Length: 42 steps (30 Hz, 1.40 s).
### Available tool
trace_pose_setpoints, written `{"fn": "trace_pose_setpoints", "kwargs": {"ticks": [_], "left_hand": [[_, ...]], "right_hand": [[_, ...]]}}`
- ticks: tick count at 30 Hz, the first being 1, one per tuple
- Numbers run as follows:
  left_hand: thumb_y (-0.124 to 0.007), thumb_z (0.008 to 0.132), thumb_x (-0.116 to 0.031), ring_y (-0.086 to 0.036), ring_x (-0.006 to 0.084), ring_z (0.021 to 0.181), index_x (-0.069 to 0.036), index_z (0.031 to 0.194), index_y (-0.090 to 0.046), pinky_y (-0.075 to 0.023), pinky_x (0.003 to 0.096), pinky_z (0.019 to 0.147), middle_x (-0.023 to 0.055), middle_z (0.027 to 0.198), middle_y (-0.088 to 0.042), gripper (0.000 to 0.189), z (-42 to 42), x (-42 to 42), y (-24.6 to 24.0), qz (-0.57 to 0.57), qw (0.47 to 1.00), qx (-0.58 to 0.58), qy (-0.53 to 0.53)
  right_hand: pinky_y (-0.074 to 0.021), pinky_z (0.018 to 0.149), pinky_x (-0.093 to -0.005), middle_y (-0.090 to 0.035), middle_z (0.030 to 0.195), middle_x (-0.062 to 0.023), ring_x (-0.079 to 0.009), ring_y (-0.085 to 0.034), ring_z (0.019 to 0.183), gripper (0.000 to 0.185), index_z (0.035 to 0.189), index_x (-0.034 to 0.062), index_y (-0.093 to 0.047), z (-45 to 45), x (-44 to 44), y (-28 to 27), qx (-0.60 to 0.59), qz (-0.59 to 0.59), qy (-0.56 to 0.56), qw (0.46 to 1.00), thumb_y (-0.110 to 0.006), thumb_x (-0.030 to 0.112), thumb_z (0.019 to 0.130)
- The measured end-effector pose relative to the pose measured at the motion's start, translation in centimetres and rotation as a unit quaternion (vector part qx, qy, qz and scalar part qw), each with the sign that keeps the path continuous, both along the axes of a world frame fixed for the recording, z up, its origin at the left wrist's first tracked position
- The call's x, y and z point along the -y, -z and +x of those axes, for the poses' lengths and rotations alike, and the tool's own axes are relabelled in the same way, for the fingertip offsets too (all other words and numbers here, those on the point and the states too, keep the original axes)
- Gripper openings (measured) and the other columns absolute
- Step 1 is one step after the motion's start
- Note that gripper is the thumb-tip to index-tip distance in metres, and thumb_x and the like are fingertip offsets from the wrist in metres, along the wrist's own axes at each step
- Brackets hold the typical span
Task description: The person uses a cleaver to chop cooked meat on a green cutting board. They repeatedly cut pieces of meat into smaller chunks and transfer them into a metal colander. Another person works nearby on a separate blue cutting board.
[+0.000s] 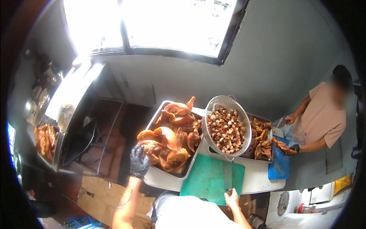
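Observation:
My left hand (139, 162), in a black glove, is at the left side of a metal tray (187, 175) heaped with browned cooked meat (168, 137). Its fingers meet the edge of a meat piece; whether they grip it is hidden. My bare right hand (232, 197) holds a knife by its brown handle. The broad knife blade (228, 174) points away from me over a green cutting board (210, 174). Beyond the board stands a round mesh strainer (247, 146) with many small diced meat pieces (227, 130).
To the right, a person (323, 111) holds a knife and, in a gloved hand, meat over a blue cutting board (277, 169). Another meat tray (251, 154) is beside the strainer. A further tray of meat (47, 141) stands far left. Flattened cardboard (105, 197) covers some floor.

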State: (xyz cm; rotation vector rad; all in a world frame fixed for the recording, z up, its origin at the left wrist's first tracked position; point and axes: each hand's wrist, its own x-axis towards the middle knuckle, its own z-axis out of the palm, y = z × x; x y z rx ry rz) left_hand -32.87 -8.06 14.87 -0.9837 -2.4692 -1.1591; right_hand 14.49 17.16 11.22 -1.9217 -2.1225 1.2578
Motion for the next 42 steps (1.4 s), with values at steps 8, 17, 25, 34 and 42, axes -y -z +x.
{"fn": "trace_pose_setpoints", "kwargs": {"ticks": [8,17,25,34,42], "left_hand": [[-0.078,0.08,-0.04,-0.071,0.0327,0.098,-0.001,0.116,-0.07,-0.0557,0.0413,0.087,0.0212,0.108,-0.073,0.054,-10.1,-2.5,1.4,-0.266,0.92,0.289,-0.014],[-0.085,0.077,-0.017,-0.054,0.0102,0.069,-0.008,0.092,-0.052,-0.0465,0.0272,0.061,0.0011,0.081,-0.057,0.038,-9.4,0.2,3.4,-0.127,0.874,0.468,-0.028],[-0.077,0.084,-0.012,-0.044,0.01,0.077,-0.012,0.098,-0.047,-0.0419,0.0274,0.069,-0.003,0.085,-0.045,0.034,-4.0,-0.2,2.5,0.169,0.914,0.352,-0.112],[-0.08,0.087,-0.038,-0.062,0.0091,0.076,-0.007,0.141,-0.048,-0.0487,0.0252,0.06,0.0064,0.117,-0.068,0.07,13.5,-4.1,-1.5,0.131,0.76,0.606,0.195],[-0.071,0.092,-0.035,-0.068,0.0235,0.087,-0.007,0.135,-0.052,-0.0545,0.0422,0.071,0.0131,0.101,-0.07,0.054,29.0,-12.9,8.0,-0.042,0.835,0.544,0.065]], "right_hand": [[-0.0507,0.073,-0.0353,-0.061,0.079,-0.0081,-0.0195,-0.062,0.076,0.023,0.091,0.0032,-0.053,-0.1,7.1,-0.5,-0.027,0.024,0.106,0.994,-0.072,0.015,0.085],[-0.0508,0.055,-0.0364,-0.063,0.08,-0.0102,-0.0203,-0.062,0.061,0.025,0.096,0.003,-0.053,1.9,7.2,2.8,-0.041,0.082,0.1,0.991,-0.072,0.016,0.086],[-0.0548,0.077,-0.0399,-0.069,0.087,-0.0157,-0.0267,-0.07,0.082,0.029,0.102,0.001,-0.056,2.4,3.5,2.0,-0.031,0.045,0.01,0.998,-0.073,0.018,0.086],[-0.0557,0.091,-0.0408,-0.072,0.112,-0.0198,-0.0322,-0.071,0.106,0.044,0.121,0.0012,-0.058,3.6,-0.7,-0.6,-0.036,-0.002,-0.102,0.994,-0.071,0.029,0.09],[-0.0536,0.094,-0.041,-0.068,0.122,-0.0218,-0.0312,-0.067,0.113,0.058,0.139,0.0078,-0.048,5.3,-1.4,-2.2,-0.093,-0.021,-0.181,0.979,-0.069,0.033,0.092]]}}
